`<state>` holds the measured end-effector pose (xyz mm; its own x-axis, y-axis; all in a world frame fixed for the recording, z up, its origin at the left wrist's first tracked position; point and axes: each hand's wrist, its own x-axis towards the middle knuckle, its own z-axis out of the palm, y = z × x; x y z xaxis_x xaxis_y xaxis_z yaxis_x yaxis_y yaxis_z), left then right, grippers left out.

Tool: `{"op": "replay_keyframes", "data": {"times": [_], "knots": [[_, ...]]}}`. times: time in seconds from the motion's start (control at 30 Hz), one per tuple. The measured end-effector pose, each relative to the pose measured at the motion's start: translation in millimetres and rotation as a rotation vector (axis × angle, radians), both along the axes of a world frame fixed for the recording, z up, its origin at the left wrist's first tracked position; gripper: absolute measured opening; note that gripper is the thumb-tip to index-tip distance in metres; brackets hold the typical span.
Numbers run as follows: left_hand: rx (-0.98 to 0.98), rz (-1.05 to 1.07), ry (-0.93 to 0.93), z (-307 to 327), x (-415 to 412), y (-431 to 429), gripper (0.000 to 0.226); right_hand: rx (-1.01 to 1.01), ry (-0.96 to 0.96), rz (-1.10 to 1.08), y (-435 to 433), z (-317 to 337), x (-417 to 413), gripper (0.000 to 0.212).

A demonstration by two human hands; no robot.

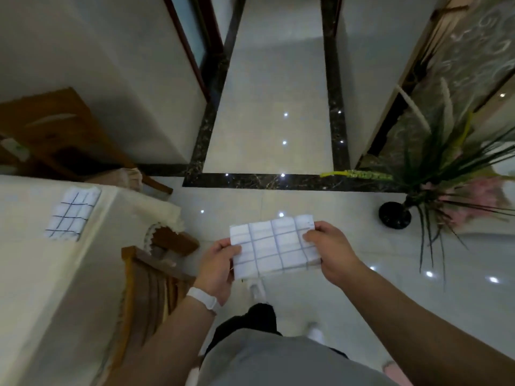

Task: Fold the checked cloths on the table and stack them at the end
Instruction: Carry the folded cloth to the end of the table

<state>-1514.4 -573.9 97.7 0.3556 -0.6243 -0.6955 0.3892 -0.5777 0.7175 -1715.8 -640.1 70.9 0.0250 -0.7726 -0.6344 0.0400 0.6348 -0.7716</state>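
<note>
I hold a folded white cloth with a blue check [274, 247] in the air over the floor, to the right of the table. My left hand [220, 270] pinches its left edge, thumb on top. My right hand [331, 252] grips its right edge with curled fingers. A second folded checked cloth [73, 213] lies flat on the table [33, 274], near its far right edge, well to the left of my hands.
A cream cloth covers the table. A wooden chair [147, 291] stands tucked against the table's right side, just left of my left arm. Another wooden chair [55, 135] is at the far end. A black vase with a plant [395, 214] stands on the glossy floor to the right.
</note>
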Motion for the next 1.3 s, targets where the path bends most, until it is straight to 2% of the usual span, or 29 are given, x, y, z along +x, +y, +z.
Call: {"op": "replay_keyframes", "data": {"times": [0.3,0.5,0.63,0.77,0.93,1.3], "knots": [[-0.009,0.067,0.117,-35.5,66.7,-97.2,0.014,-0.002,0.119,0.027,-92.7,-7.0,67.9,0.012],[-0.086,0.076,0.152,-24.8,143.1,-173.4,0.014,-0.047,0.215,0.085,-177.3,13.8,144.7,0.015],[-0.166,0.139,0.139,-16.4,204.2,-206.8,0.014,-0.101,0.198,0.135,-218.4,27.7,207.1,0.015],[-0.180,0.258,0.146,-18.3,257.3,-209.0,0.012,-0.089,0.181,0.263,-239.3,28.7,265.1,0.021],[-0.172,0.483,0.163,-27.2,307.6,-184.6,0.012,-0.092,0.201,0.475,-256.7,28.1,343.2,0.016],[-0.095,0.898,0.134,-50.8,381.2,-136.2,0.012,-0.047,0.155,0.949,-265.1,9.5,486.2,0.020]]}}
